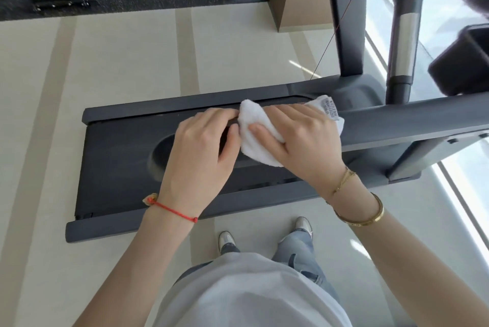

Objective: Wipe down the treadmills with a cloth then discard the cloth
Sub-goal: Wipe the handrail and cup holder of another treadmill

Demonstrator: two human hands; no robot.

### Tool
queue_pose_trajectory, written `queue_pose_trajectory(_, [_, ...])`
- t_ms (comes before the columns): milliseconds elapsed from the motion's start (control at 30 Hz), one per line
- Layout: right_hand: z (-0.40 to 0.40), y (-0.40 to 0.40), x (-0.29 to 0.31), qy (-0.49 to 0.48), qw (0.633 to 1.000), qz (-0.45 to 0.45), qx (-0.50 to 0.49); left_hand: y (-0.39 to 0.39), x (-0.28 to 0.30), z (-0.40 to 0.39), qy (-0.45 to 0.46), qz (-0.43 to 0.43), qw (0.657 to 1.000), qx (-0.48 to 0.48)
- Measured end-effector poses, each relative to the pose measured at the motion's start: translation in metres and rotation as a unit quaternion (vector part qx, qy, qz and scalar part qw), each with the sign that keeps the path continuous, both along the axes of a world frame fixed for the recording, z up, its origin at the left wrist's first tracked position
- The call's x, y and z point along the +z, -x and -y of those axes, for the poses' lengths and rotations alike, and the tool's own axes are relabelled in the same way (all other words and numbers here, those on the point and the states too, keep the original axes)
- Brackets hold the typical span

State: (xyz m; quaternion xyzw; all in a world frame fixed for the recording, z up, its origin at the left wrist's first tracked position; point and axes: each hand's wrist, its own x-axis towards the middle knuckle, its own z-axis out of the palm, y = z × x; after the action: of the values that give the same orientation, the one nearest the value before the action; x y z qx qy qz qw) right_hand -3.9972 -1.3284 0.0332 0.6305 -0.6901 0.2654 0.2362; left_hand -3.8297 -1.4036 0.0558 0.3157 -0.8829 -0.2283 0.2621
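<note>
The right hand (299, 139) clutches a small white terry cloth (260, 136) bunched around the grey padded handrail (391, 120) of the dark grey treadmill (164, 112), above the far edge of its black belt. The left hand (201, 147) curls round the rail just beside it, fingertips touching the cloth. The cloth looks soft, light and limp; gripping it wadded in the palm probably suits wiping best. A care label (330, 110) pokes out behind the knuckles. The upright post (402, 43) at the rail's right end would likely stop a long stroke.
</note>
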Motion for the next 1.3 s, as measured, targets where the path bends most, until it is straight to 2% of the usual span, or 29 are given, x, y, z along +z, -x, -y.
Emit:
queue_pose_trajectory(467, [-0.125, 0.211, -0.004, 0.034, 0.993, -0.044, -0.106, 0.17, 0.004, -0.077, -0.026, -0.004, 0.997, -0.069])
queue_pose_trajectory(700, [-0.171, 0.308, 0.013, -0.032, 0.987, -0.056, -0.149, 0.255, 0.003, -0.117, -0.035, -0.004, 0.996, -0.083])
queue_pose_trajectory(867, [-0.171, 0.315, 0.021, -0.051, 0.987, -0.046, -0.145, 0.289, 0.002, -0.136, -0.031, 0.003, 0.998, -0.058])
queue_pose_trajectory(1000, [-0.156, 0.287, 0.011, -0.036, 0.996, -0.054, -0.06, 0.294, -0.001, -0.139, -0.006, 0.018, 1.0, -0.018])
queue_pose_trajectory(1133, [-0.178, 0.299, 0.002, -0.023, 0.997, -0.067, 0.014, 0.295, -0.001, -0.141, 0.005, 0.017, 1.0, -0.011])
queue_pose_trajectory(1300, [-0.208, 0.347, 0.005, 0.021, 0.995, -0.002, -0.094, 0.305, -0.001, -0.148, -0.005, 0.0, 1.0, -0.001])
